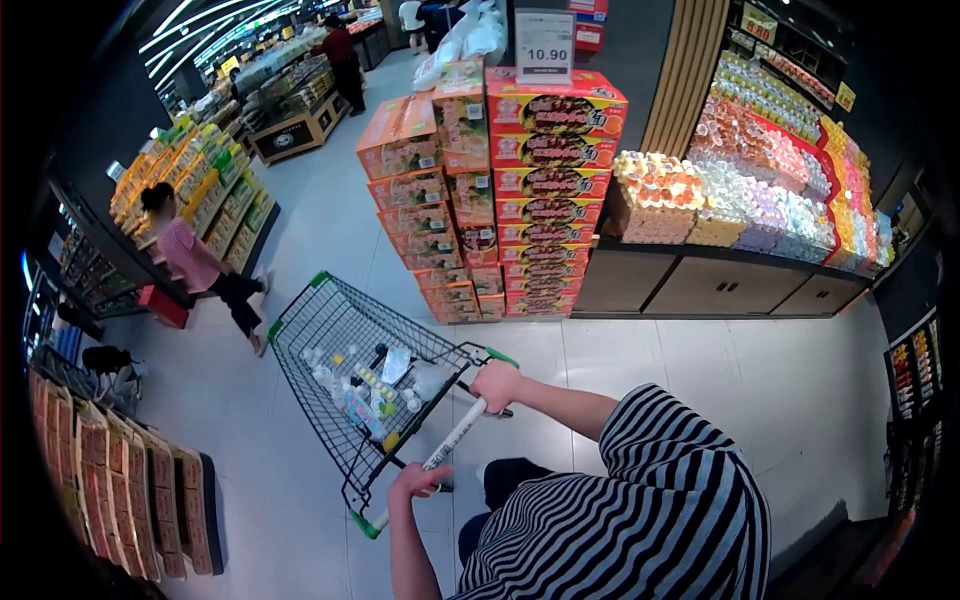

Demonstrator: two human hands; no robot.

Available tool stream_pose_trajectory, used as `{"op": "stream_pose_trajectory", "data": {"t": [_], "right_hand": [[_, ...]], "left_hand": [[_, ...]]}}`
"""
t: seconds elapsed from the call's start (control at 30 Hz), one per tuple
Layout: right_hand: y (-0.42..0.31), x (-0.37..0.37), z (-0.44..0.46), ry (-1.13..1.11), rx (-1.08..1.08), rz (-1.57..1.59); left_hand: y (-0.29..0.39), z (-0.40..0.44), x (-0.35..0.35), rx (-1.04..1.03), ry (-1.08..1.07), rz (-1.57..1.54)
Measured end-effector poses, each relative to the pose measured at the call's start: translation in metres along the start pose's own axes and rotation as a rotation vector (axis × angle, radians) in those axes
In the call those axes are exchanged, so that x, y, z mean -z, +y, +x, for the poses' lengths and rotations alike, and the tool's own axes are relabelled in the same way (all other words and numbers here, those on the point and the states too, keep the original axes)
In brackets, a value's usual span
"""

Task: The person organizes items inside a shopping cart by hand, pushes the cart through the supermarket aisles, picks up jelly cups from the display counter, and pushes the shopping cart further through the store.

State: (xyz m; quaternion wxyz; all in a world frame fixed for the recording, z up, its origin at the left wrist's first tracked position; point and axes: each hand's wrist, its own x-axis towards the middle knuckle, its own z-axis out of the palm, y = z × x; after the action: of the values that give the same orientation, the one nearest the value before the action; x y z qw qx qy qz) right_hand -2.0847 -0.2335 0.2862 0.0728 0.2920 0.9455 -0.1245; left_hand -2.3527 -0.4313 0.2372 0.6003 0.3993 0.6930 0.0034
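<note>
A wire shopping cart [320,400] with green corner pieces stands in front of me, angled to the left. My left hand [418,482] is closed around the lower-left part of its white handle [455,438]. Farther up the same bar, my right hand [497,387] wraps round the end near a green corner. Inside the basket lie several small packaged goods, among them a white packet [397,364] and a strip of yellow-green round items [374,381]. Many of these goods are too small to name.
Stacked red and orange cartons [555,180] with a price sign [545,48] rise ahead of the cart. A person in a pink top [187,250] walks at left. A packaged-goods counter [720,290] stands right; boxed shelves [120,480] stand lower left.
</note>
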Motion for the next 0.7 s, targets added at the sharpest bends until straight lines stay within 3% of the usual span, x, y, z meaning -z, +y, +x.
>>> {"op": "stream_pose_trajectory", "data": {"t": [0.2, 0.33, 0.37, 0.47, 0.5, 0.53, 0.6, 0.7], "right_hand": [[-0.037, 0.015, 0.057, 0.004, -0.085, 0.046], [-0.068, -0.007, 0.071, 0.148, -0.139, -0.103], [-0.083, -0.005, 0.067, 0.185, -0.214, -0.033], [-0.115, -0.014, 0.059, 0.29, -0.311, -0.023], [-0.123, -0.02, 0.055, 0.314, -0.333, -0.004], [-0.133, -0.024, 0.05, 0.319, -0.35, 0.012], [-0.15, -0.026, 0.036, 0.319, -0.369, 0.037], [-0.18, -0.032, 0.016, 0.32, -0.435, 0.04]], "left_hand": [[-0.019, -0.002, 0.073, 0.102, -0.062, -0.013], [-0.033, -0.012, 0.102, 0.119, -0.177, 0.014], [-0.037, -0.019, 0.103, 0.06, -0.128, -0.002], [-0.051, -0.012, 0.107, -0.177, -0.021, 0.468], [-0.065, -0.004, 0.094, -0.326, 0.167, 0.599], [-0.063, -0.024, 0.091, -0.395, 0.166, 0.491], [-0.074, -0.049, 0.077, -0.635, 0.439, 0.533], [-0.087, -0.066, 0.069, -0.714, 0.336, 0.56]]}}
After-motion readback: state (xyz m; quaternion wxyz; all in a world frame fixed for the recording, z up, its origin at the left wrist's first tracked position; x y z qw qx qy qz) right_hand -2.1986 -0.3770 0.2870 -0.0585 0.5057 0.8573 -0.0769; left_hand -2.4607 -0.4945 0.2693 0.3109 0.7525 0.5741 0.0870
